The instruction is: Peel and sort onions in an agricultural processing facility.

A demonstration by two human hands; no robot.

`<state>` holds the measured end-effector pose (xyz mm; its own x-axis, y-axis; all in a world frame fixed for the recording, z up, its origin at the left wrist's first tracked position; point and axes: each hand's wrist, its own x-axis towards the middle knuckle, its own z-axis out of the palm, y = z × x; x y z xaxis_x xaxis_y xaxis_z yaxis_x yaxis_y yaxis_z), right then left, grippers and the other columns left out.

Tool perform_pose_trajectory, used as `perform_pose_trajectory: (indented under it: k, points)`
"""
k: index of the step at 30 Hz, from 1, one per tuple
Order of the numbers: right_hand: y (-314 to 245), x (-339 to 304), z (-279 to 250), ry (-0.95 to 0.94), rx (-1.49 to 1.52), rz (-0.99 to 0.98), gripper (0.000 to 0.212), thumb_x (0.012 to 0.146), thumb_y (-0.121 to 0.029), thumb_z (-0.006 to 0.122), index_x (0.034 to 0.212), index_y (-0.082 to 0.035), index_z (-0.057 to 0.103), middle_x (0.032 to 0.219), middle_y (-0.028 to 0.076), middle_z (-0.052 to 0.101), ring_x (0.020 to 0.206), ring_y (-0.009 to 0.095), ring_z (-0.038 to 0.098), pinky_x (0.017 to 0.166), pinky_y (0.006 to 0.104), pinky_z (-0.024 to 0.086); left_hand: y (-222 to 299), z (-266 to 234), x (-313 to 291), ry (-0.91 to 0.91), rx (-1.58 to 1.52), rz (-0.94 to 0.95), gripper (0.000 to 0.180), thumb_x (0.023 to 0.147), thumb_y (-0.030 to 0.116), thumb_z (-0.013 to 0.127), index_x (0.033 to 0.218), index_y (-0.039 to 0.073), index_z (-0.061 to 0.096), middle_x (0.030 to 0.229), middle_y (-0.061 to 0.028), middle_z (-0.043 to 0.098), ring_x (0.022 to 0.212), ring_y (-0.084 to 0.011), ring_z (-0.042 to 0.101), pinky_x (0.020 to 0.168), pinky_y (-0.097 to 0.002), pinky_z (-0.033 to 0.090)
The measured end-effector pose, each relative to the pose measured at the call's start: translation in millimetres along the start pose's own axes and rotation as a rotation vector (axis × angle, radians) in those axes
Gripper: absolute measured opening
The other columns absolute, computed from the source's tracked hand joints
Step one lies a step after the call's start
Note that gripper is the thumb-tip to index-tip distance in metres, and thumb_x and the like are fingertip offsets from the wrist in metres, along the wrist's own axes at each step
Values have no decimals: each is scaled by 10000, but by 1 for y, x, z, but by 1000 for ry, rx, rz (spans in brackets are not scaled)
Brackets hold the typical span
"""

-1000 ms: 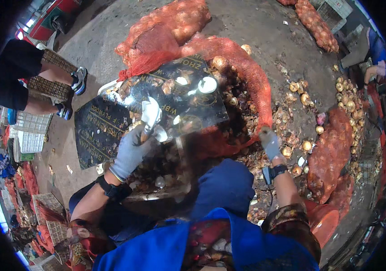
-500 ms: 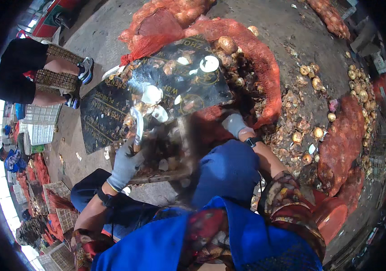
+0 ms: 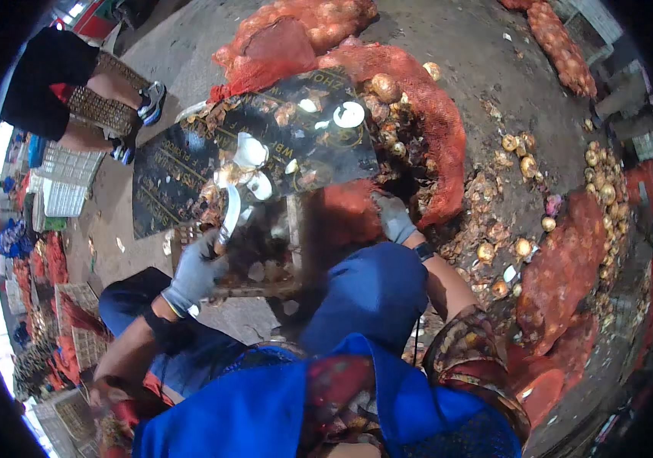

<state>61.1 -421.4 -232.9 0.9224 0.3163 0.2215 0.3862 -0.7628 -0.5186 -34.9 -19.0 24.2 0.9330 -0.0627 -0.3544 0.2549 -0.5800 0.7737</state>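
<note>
In my gloved left hand [image 3: 195, 271] is a knife [image 3: 230, 217] with a pale blade pointing up and away from me. It is beside a dark printed board [image 3: 160, 187] strewn with white onion pieces [image 3: 250, 153] and brown skins. My gloved right hand [image 3: 396, 219], fingers curled, is at the near rim of an open red mesh bag [image 3: 446, 141]; its fingertips are partly lost in shadow. Inside the bag lie brown onions [image 3: 385, 88] and loose skins. Under the board's near edge stands a crate [image 3: 294, 237] with scraps in it.
Full mesh bags of onions [image 3: 563, 263] lie at the right, and another [image 3: 319, 23] at the far side. Loose onions [image 3: 523, 247] and skins litter the floor. At the left a person [image 3: 51, 91] stands near stacked white crates [image 3: 65, 183].
The view has shifted slightly. My right hand has stayed by the bag's near rim, where the red mesh now shows brighter and fuller. My left hand keeps the knife.
</note>
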Motion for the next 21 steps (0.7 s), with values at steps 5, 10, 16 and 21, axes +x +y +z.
perform_pose_trajectory:
  k: [5,10,16,21]
  points:
    - [59,-6,-107,50,513,106,324,993,-154,436,1214,0,617,1232,112,629,1145,213,574,1012,349,446,23,-19,37,31,157,133,405,886,46,607,1287,15,553,1000,-21,645,898,-100,544,818,-305,492]
    - [93,-2,-256,82,879,496,278,984,-202,529,1116,-1,668,1092,99,670,960,150,611,844,314,508,32,-20,62,9,106,219,402,896,119,654,1272,16,559,1002,-5,625,871,-60,530,762,-249,480]
    - [178,-79,-195,162,70,580,236,912,-104,560,1032,32,711,1090,127,707,1029,195,640,912,331,498,28,-25,15,-130,-149,-99,380,918,136,658,1275,40,566,963,31,604,824,-46,522,736,-242,479]
    - [149,-117,-102,262,348,697,204,899,-129,627,1025,4,717,982,107,725,912,185,644,860,327,496,-13,-19,6,-78,-89,-126,406,929,126,645,1314,42,545,992,10,630,878,-64,552,792,-250,484]
